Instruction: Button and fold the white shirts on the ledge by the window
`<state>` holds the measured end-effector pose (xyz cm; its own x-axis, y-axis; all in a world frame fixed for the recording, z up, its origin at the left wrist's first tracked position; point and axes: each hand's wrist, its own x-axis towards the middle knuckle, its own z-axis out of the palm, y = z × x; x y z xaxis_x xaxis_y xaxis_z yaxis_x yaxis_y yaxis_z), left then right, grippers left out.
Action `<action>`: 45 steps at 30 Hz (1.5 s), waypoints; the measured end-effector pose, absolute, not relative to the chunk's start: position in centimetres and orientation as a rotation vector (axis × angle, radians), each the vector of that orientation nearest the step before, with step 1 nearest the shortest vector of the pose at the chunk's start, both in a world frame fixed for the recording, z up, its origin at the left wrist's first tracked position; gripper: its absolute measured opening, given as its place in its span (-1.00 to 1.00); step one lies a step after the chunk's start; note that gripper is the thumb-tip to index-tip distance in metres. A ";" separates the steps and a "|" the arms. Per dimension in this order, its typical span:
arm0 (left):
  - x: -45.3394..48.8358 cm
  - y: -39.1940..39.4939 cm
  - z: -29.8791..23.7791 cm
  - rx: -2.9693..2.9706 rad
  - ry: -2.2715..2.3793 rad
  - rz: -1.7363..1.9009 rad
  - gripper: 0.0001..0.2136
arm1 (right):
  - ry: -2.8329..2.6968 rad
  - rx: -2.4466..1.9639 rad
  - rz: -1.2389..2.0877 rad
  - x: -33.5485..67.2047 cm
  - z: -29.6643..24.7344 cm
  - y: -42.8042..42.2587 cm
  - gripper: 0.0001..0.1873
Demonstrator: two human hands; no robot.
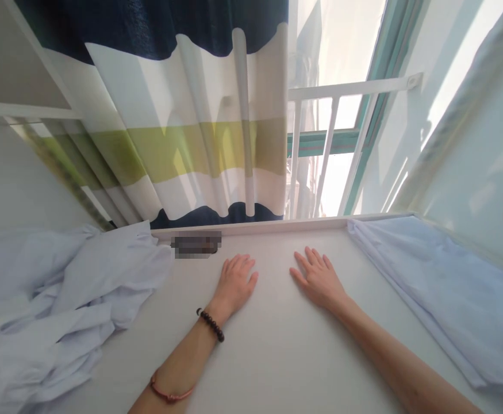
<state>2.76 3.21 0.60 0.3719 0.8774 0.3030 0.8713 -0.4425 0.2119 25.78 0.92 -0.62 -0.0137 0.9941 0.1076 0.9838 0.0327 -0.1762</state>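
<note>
My left hand (234, 284) lies palm down on the white tabletop (251, 351), fingers spread and holding nothing. A dark beaded bracelet (211, 326) circles its wrist, with a reddish bangle (171, 395) farther up the forearm. Opposite it, my right hand (318, 278) also rests flat on the surface, its fingers apart. To the left is a crumpled heap of white cloth (87, 287). On the right lies a flatter, folded white cloth (445, 293). Just beyond my left hand sits a dark object (195, 244), pixelated so that its kind cannot be made out.
A low raised edge (251, 227) runs along the back of the tabletop. Behind it hangs a curtain (191, 144) striped navy, white and green. White railing bars (333, 132) stand before a bright window with a teal frame (365, 132). A pale wall (484, 172) rises at the right.
</note>
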 end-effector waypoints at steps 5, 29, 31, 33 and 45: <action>1.3 0.4 1.3 2.744 1.492 0.788 -0.81 | -2.122 -2.020 -0.051 26.0 -1.5 0.7 -0.41; -23.9 -9.3 12.2 1.724 3.070 0.245 -0.54 | -2.126 -1.329 -0.073 25.0 -4.7 1.5 -0.56; -23.5 -9.7 14.7 1.787 3.175 0.491 -0.60 | -2.127 -1.309 -0.071 25.1 -5.2 1.8 -0.56; -23.4 -10.0 17.3 1.844 3.236 0.754 -0.65 | -2.130 -1.293 -0.072 25.3 -5.7 2.0 -0.55; -19.7 -6.0 9.9 2.252 2.701 0.158 -0.57 | -2.133 -1.318 -0.049 25.3 -5.5 1.7 -0.53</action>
<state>-19.69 -6.03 9.92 -0.1396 0.9302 0.3394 0.9635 0.2066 -0.1702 25.32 1.74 -5.50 -0.3069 0.7956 0.5223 0.8186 0.5006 -0.2816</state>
